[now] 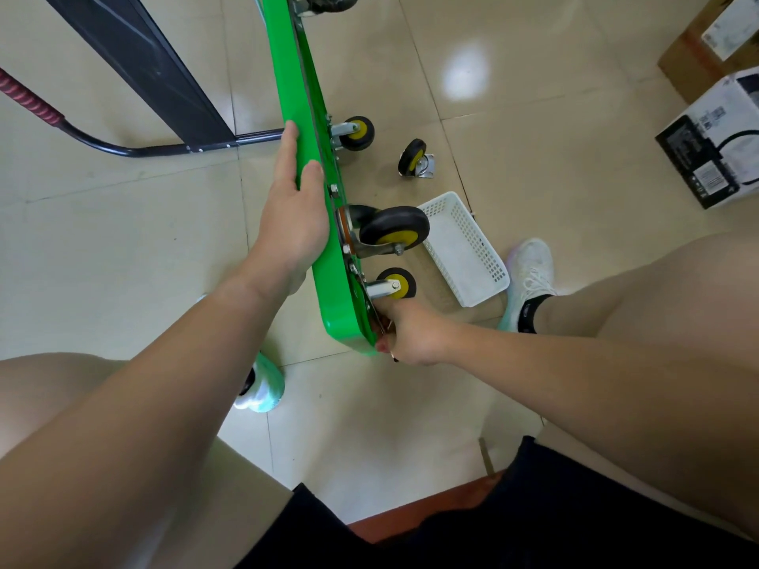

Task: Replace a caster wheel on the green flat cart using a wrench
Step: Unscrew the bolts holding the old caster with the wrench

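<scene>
Currently the green cart (306,117) stands on edge on the floor. The left hand (293,207) lies flat against it, fingers straight and thumb over the rim. The right hand (410,336) curls its fingers round a slim tool (382,323), mostly hidden, at the cart's near corner. Just beyond those fingers sits a small mounted wheel (396,283). Farther off lies a loose wheel (415,158), near a white basket (464,248).

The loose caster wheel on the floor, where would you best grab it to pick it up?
Probably by the black tyre of the loose caster wheel, pinched across its flat sides from above: the wheel stands up edgewise, while its metal mounting plate sits low by the floor.
</scene>
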Tool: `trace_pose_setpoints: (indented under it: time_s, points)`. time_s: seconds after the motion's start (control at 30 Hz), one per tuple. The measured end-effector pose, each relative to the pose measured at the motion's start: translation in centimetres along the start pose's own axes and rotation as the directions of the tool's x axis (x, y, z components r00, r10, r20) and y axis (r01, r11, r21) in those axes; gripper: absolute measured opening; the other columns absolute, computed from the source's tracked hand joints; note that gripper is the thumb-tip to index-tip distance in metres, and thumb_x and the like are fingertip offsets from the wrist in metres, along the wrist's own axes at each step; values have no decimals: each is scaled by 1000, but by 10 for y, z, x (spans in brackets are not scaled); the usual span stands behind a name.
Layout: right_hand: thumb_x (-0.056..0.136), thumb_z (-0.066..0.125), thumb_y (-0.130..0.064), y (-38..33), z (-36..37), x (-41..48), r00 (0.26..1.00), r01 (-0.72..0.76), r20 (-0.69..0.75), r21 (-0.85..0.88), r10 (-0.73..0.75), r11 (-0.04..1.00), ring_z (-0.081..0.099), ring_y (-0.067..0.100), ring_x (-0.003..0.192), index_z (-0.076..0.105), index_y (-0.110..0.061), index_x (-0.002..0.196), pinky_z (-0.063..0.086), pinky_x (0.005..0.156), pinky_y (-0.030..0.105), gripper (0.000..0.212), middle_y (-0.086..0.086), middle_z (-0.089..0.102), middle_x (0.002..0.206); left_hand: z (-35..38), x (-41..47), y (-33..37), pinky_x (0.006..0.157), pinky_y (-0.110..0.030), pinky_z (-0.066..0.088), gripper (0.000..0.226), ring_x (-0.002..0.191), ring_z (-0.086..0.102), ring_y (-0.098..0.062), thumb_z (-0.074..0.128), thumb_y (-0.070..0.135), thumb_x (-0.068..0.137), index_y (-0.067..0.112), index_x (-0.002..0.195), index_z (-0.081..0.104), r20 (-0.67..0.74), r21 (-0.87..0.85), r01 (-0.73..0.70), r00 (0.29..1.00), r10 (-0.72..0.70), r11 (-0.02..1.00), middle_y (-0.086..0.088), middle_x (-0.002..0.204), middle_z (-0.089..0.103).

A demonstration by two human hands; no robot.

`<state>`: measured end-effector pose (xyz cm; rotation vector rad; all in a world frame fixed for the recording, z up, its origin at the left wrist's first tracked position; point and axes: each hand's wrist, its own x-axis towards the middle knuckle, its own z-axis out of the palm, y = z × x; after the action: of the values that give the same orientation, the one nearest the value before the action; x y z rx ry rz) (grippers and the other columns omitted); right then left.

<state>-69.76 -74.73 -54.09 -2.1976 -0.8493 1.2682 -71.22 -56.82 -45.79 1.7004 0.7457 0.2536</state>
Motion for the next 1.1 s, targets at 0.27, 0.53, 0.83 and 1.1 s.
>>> trace_pose_setpoints:
  time_s: [0.27, 0.53, 0.83, 1.1]
  points:
    - [92, 67, -14, 6, 3, 11, 1000, 18, -1, -70, -18, 997, 53, 22, 123, 48, -21, 144, 34, 91, 21, 55, 1, 59, 135, 0, 0, 0, 106, -45, 53, 60, 112, 67, -10, 34, 35, 107, 44, 163, 15, 3, 8, 3, 1000, -3, 1000, 19, 147, 52]
    - [89, 63, -1, 13, 6, 21, 999, 37, -35, -27, -38, 999, 62, 20, 103, 60, -14, 123, 48, 84, 26, 37, 4, 66, 113, -1, 0, 1, 102, -47, 55, 60, 112, 67, -15, 34, 38, 107, 50, 162, 13, 17, 34, 25, 1000, -26, 999, 18, 148, 51]
    - [86, 64, 2, 14, 1, 26, 995, 63, -67, -79, -68, 995, 66, 26, 96, 63, -8, 119, 54, 84, 37, 35, 10, 68, 105, -1, 0, 3, 104, -40, 55, 58, 111, 64, -5, 33, 34, 111, 47, 163, 11, 16, 53, 23, 1000, -24, 998, 24, 141, 50]
    - [90, 64, -7, 9, -8, 36, 994, 19, -107, -179, -39, 984, 63, 20, 92, 63, -22, 107, 51, 79, 29, 23, -7, 63, 96, 2, -2, 6, 104, -43, 55, 59, 115, 65, -18, 34, 32, 111, 46, 163, 12, 3, 42, 43, 999, -44, 998, 39, 110, 51]
